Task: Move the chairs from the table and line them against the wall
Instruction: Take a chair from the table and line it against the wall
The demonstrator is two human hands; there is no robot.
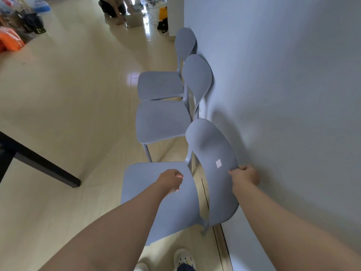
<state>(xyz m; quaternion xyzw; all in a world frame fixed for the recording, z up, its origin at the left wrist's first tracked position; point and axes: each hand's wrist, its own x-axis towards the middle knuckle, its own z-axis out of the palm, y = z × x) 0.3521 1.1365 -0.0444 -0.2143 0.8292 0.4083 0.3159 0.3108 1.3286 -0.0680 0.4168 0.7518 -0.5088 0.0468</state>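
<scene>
Three grey-blue plastic chairs stand in a row with their backs to the white wall (283,94). The nearest chair (148,184) is right in front of me, its backrest (213,149) bearing a small white sticker. My right hand (246,175) is closed on the top edge of that backrest, close to the wall. My left hand (172,180) hovers over the seat with its fingers curled and nothing visibly in them. The middle chair (162,122) and the far chair (160,85) stand beyond, seats almost touching.
A black table (39,163) leg and edge reach in from the left. Bags and an orange bundle (11,40) lie at the far left. A person (115,8) crouches at the far end by a box. My shoes (183,259) show at the bottom.
</scene>
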